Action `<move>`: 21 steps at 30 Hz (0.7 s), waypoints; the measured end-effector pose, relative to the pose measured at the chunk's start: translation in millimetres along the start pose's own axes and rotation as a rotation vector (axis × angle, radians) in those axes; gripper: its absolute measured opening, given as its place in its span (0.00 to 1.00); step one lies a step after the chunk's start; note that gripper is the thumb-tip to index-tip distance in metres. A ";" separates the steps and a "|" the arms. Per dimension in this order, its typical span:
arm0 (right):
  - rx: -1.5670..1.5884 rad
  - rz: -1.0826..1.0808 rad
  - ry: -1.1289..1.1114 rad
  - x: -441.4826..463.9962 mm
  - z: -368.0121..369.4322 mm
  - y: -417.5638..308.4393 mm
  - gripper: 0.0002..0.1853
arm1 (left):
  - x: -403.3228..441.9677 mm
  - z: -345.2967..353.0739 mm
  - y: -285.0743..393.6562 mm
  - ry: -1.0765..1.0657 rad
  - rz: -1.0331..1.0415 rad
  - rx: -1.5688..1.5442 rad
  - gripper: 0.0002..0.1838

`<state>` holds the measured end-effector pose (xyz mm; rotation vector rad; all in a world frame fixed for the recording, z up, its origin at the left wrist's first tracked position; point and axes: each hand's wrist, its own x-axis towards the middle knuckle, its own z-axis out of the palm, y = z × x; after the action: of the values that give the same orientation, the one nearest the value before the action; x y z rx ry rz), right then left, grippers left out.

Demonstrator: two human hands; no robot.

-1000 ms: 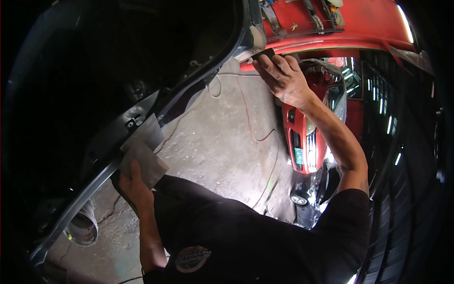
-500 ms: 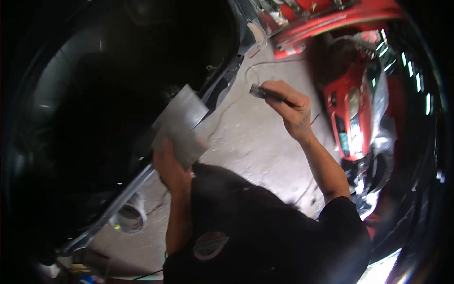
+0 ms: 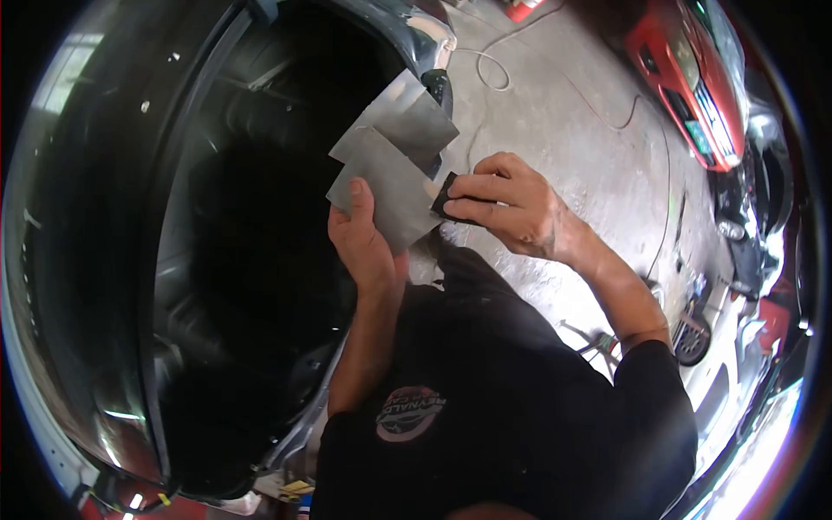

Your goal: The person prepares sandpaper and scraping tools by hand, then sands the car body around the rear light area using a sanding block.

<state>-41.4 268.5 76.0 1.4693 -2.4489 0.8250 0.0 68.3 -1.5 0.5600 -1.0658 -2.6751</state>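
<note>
Two overlapping grey flat sheets [image 3: 390, 186] are in my left hand [image 3: 368, 247], its thumb lying on the face of the nearer one and the other fingers behind. My right hand [image 3: 520, 208] pinches a small dark block [image 3: 445, 199] between thumb and fingers, at the right edge of the nearer sheet. A little beige material shows on that edge beside the block. Behind the sheets lies the dark open cavity of a black car body [image 3: 260, 217].
A beige-patched body corner [image 3: 433, 35] is at the top. Cables [image 3: 494, 74] lie on the concrete floor [image 3: 555, 95]. A red car [image 3: 689, 87] stands at the upper right, a wheel [image 3: 693, 340] below it. Assorted items are at the bottom left.
The view has swung toward the black car. My right hand has come down from the red surface and brought the block to the sheets. My left hand has lifted the sheets toward the middle.
</note>
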 end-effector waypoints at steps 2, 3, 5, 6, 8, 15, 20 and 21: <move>-0.074 0.055 -0.026 -6.9 0.8 7.4 0.22 | 1.1 0.9 9.8 0.013 0.023 0.061 0.21; -0.112 0.083 -0.041 -12.7 1.5 9.9 0.23 | -0.5 4.9 19.9 0.032 0.040 0.083 0.21; -0.108 0.194 -0.005 -18.2 1.9 4.1 0.24 | 0.6 9.0 35.7 0.021 0.096 0.134 0.20; -0.135 0.193 0.041 -14.4 -0.1 -0.1 0.24 | 3.9 8.6 42.7 -0.005 0.140 0.162 0.20; -0.261 0.125 0.073 -3.8 -5.4 -16.4 0.23 | 12.2 -0.5 46.5 -0.054 0.223 0.211 0.19; -0.374 0.012 0.043 12.1 18.0 -51.9 0.23 | 14.3 -5.9 41.3 -0.137 0.323 0.413 0.20; -0.248 0.153 -0.059 1.9 26.4 -32.3 0.21 | 20.7 -2.3 33.9 -0.117 0.448 0.468 0.19; -0.148 0.286 0.077 -6.7 35.2 -21.1 0.20 | 24.4 -1.3 35.3 -0.097 0.480 0.478 0.19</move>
<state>-15.3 247.1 51.7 1.0331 -2.6336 0.7138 -19.7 34.2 15.6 0.2039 -1.6412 -2.0537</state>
